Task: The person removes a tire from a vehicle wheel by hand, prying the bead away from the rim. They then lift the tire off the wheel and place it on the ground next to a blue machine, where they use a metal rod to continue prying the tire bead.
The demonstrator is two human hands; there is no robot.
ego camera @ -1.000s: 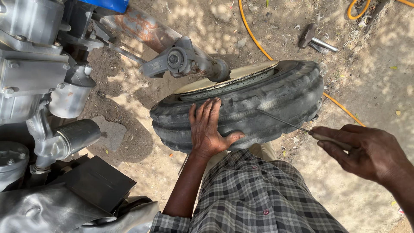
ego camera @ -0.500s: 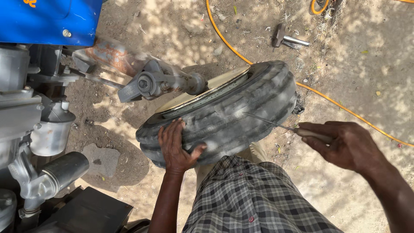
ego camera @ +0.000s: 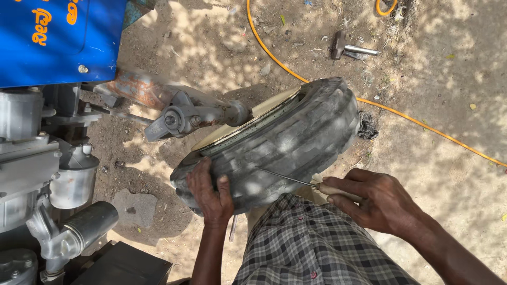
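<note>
A worn grey tyre on a cream rim stands mounted on a tractor's front axle hub. My left hand lies flat against the tyre's near sidewall at its lower left, fingers spread over the tread. My right hand is closed around the pale wooden handle of a thin pointed tool. The metal tip of that tool touches the tyre's tread just right of my left hand. My checked cloth covers my lap below the tyre.
The tractor's grey engine parts and blue body panel fill the left side. An orange hose runs across the dirt behind the tyre. A hammer lies on the ground at the top right.
The view has shifted, so the tyre sits further right and lower. My left hand slid down the sidewall. My right hand brought the tool closer to the tyre.
</note>
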